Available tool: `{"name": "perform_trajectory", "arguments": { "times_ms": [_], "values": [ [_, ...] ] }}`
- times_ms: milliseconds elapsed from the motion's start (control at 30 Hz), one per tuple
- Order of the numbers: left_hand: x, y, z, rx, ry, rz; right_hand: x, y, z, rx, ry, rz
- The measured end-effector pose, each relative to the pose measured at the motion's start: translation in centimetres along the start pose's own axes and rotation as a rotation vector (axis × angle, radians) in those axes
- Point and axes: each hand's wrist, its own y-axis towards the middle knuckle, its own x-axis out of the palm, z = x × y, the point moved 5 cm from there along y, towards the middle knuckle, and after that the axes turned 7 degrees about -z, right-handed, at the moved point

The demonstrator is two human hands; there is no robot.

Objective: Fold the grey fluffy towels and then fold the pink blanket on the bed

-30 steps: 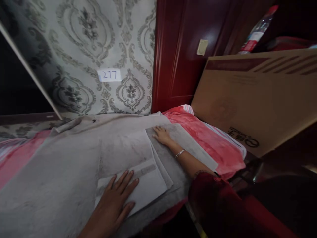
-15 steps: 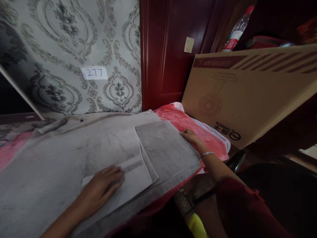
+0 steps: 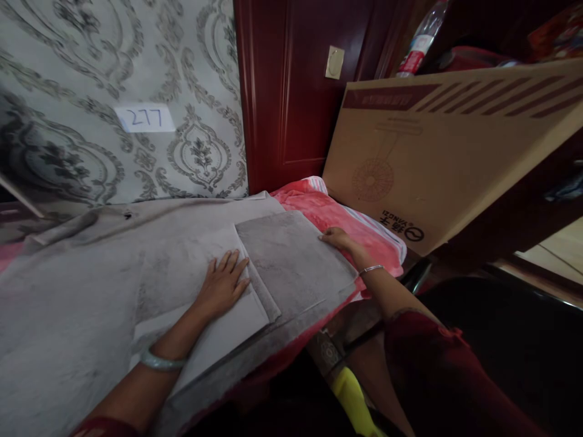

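At the far left, a wide stretch of grey cloth (image 3: 68,321) lies spread out, its far edge rumpled against the patterned wallpaper (image 3: 150,54). A white card (image 3: 144,118) reading "277" is fixed to that wallpaper. Coming in from the lower left, the left forearm wears a pale bangle (image 3: 161,362), and the left hand (image 3: 223,282) lies palm down on a lighter, folded section (image 3: 228,328) of the cloth, fingers slightly apart and gripping nothing. Just to the right, a darker grey panel (image 3: 291,255) of the same cloth lies flat, partly beneath the lighter fold. Behind it stands a dark red door (image 3: 291,97) with a small gold-coloured plate (image 3: 334,62). At the panel's right edge is the right hand (image 3: 337,238), its fingers drawn together and curled; whether the edge is actually pinched between thumb and finger is too small to tell. A thin silver bracelet (image 3: 371,269) circles that wrist. Red fabric (image 3: 364,237) with a striped border lies under and beyond the hand. Farther right, a large cardboard box (image 3: 464,152) leans at an angle, a red-labelled bottle (image 3: 416,48) showing above its top edge
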Motion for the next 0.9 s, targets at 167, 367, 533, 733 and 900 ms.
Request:
{"name": "perform_trajectory", "arguments": {
  "times_ms": [167,367,533,733,900],
  "values": [
    [-0.4,0.1,-0.2,-0.002,0.006,-0.018,-0.6,-1.0,0.0,-0.018,0.083,-0.075],
    [-0.3,0.2,-0.1,0.012,-0.008,-0.016,-1.2,-3.1,-1.8,-0.09,0.257,-0.156],
    [-0.8,0.1,-0.9,0.02,-0.235,0.05,-1.0,-5.3,-6.1,-0.132,0.602,-0.275],
    [-2.3,-0.7,-4.7,-0.135,-1.097,0.412,1.0,-7.2,-16.4,-0.376,0.753,-0.375],
    [-2.3,-1.1,-6.7,-0.228,-1.75,0.473,8.9,-8.8,-24.6,-0.539,0.626,-0.491]
  ]
}}
